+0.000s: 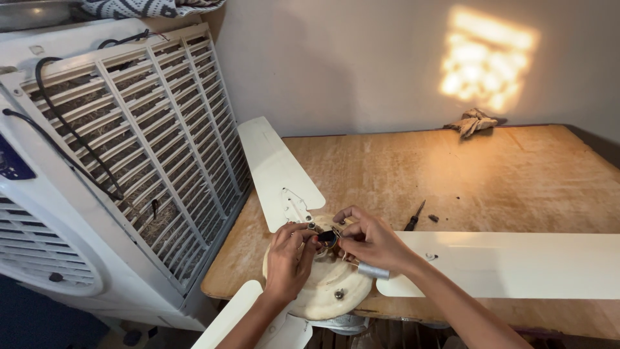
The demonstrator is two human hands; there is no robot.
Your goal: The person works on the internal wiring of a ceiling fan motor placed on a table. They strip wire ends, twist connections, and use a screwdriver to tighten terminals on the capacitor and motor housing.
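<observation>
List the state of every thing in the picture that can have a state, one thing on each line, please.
Ceiling fan: lying on the wooden table, blades attached.
Left hand: pinching a small black part at the fan hub.
Right hand: fingers closed on the same part.
Screwdriver: lying loose on the table.
Rag: crumpled by the wall.
Air cooler: standing upright beside the table.

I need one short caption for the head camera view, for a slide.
Two bare hands, left hand and right hand, pinch a small dark part at the cream ceiling fan hub on a wooden table.
</observation>
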